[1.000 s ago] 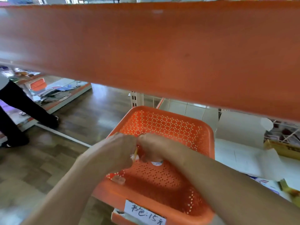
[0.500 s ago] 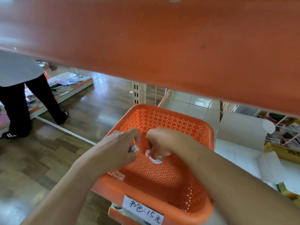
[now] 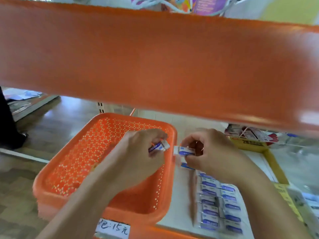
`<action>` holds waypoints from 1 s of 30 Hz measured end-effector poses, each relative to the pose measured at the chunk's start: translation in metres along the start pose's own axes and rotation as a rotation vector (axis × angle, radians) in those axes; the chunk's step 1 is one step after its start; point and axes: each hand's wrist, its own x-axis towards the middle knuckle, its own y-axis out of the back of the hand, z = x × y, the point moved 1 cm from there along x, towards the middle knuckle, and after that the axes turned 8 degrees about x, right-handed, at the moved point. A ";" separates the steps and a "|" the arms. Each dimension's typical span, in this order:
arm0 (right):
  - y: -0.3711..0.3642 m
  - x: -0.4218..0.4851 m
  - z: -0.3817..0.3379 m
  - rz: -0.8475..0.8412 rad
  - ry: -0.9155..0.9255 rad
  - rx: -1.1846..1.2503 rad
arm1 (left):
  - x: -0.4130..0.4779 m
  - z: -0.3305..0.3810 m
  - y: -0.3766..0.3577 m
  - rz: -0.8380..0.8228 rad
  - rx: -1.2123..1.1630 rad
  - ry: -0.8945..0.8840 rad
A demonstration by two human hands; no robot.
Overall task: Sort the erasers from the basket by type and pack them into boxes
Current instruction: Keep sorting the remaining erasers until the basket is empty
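An orange perforated basket (image 3: 82, 163) sits on the shelf in front of me. My left hand (image 3: 143, 156) hovers over its right rim and grips a white eraser with a blue sleeve (image 3: 159, 146). Just right of the rim, my right hand (image 3: 212, 152) pinches a second white-and-blue eraser (image 3: 184, 150). Below the right hand lies a box (image 3: 191, 195) packed with rows of matching blue-sleeved erasers (image 3: 217, 202); my right forearm hides part of it.
An orange shelf edge (image 3: 155, 62) crosses the upper view close overhead. A yellow cardboard box (image 3: 274, 163) and wire rack goods stand at the right. A handwritten price label (image 3: 114, 228) hangs at the shelf front. A person's dark leg (image 3: 6, 128) stands on the wooden floor, left.
Both hands moved right from the middle of the basket to its right rim and beyond, each now holding an eraser. The view shifted right, bringing the packed box into sight.
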 end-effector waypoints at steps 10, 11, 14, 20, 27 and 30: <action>0.049 -0.085 0.094 0.287 -0.181 0.176 | 0.002 0.078 -0.085 -0.158 -0.123 -0.211; 0.052 -0.092 0.103 0.300 -0.203 0.184 | 0.002 0.083 -0.092 -0.175 -0.131 -0.201; 0.054 -0.107 0.123 0.307 -0.237 0.172 | 0.000 0.096 -0.114 -0.223 -0.150 -0.187; 0.060 -0.123 0.145 0.289 -0.259 0.119 | -0.002 0.115 -0.143 -0.261 -0.099 -0.163; 0.051 -0.122 0.149 0.215 -0.159 0.070 | -0.009 0.110 -0.144 -0.159 -0.045 -0.076; 0.040 -0.110 0.138 0.167 -0.071 0.045 | -0.011 0.095 -0.128 -0.001 0.068 -0.082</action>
